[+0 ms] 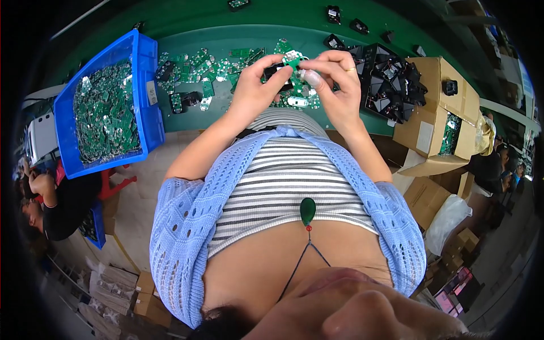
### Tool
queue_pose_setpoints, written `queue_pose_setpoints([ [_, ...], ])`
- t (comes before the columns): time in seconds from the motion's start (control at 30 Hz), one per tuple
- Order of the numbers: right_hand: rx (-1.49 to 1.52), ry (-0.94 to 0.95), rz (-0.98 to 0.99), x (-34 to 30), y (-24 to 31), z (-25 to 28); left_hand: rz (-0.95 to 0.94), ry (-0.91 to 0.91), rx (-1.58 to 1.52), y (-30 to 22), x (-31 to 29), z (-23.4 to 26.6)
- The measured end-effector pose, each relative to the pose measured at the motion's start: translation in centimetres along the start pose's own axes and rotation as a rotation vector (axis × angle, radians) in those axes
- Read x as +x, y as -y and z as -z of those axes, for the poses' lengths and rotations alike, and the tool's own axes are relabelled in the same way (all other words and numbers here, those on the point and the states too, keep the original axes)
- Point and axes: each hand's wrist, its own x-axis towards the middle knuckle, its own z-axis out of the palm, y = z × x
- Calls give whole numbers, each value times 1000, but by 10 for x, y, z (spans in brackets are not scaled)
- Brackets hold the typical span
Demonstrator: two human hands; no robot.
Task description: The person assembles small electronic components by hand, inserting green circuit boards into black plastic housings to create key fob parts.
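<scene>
Green covers the bench, the largest item noted. On the left, a blue bin holds a deep load of circuit boards. On the right stands a cardboard box, with black housings heaped between it and the hands. Loose boards lie scattered over the bench, mainly to the left.

Left hand: grip closed, thumb and forefinger drawn together on the near edge of a green board. Right hand: grip nearly closed at the board's right side; whether it pinches anything cannot be determined. The board sits between both sets of fingertips, above the scattered pieces. Any finer part there is too small to identify.

Assessment: the work appears to be fine two-handed handling. The left grip should bear on the board's edge and act as the steady side, leaving the right fingertips free for short, light movements. Force is best applied in line with the board, since bending could strain joints or components.
</scene>
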Motion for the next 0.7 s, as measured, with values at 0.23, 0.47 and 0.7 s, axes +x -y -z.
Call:
queue_pose_setpoints([
  [0.23,-15,54,73,13,4,3,-321,-104,55,-17,-5,-6],
  [0.47,-477,158,451,31,18,13,-661,-224,322,-18,-5,-5],
  [0.7,-214,163,309,26,15,8,-571,-153,290,-19,-2,1],
])
